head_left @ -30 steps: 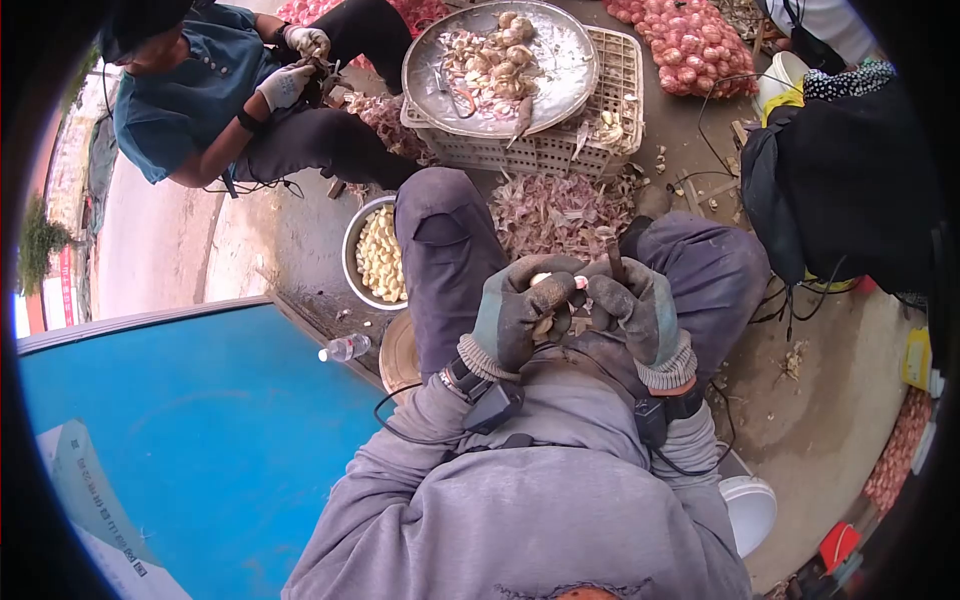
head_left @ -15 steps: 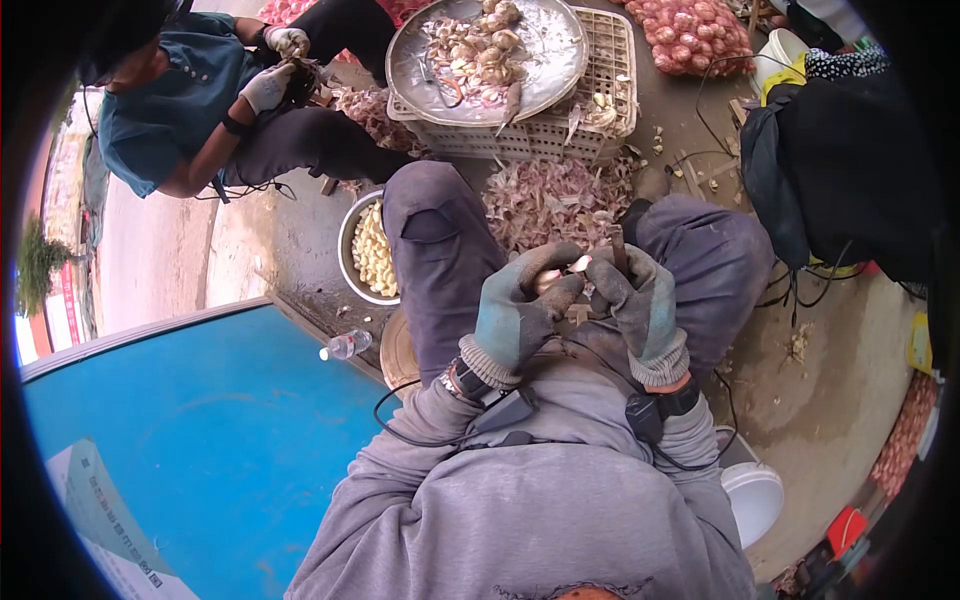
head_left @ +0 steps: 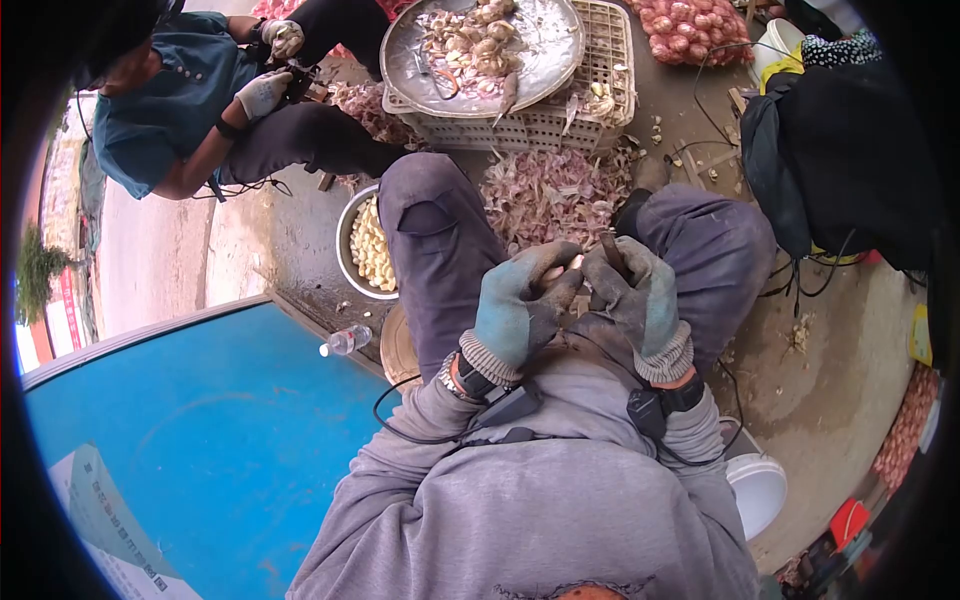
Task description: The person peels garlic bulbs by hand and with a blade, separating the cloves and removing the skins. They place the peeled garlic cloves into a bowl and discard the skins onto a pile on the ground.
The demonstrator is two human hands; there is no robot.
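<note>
My left hand [head_left: 520, 305], in a blue-grey glove with dirt-darkened fingers, is closed around a garlic clove [head_left: 576, 262], pale and mostly covered by the fingertips. Right beside it my right hand [head_left: 640, 300], gloved the same way, grips a small knife [head_left: 611, 250]; its brown handle sticks up past the thumb and the blade is hidden. The fingertips of both hands meet over my lap. Below and beyond them, garlic skins [head_left: 555, 200] lie heaped on the ground between my legs. A metal bowl [head_left: 346, 245] of peeled cloves stands beside my left knee.
Ahead, a round tray [head_left: 550, 75] with garlic bulbs and skins rests on a plastic crate [head_left: 610, 50]. A co-worker [head_left: 175, 110] with gloved hands sits at upper left. A blue board [head_left: 220, 400], a plastic bottle [head_left: 346, 341] and a white bucket [head_left: 755, 490] flank me.
My fingers have closed further over the clove, so less of it shows. The knife handle has tilted slightly left. The co-worker's hands have shifted a little.
</note>
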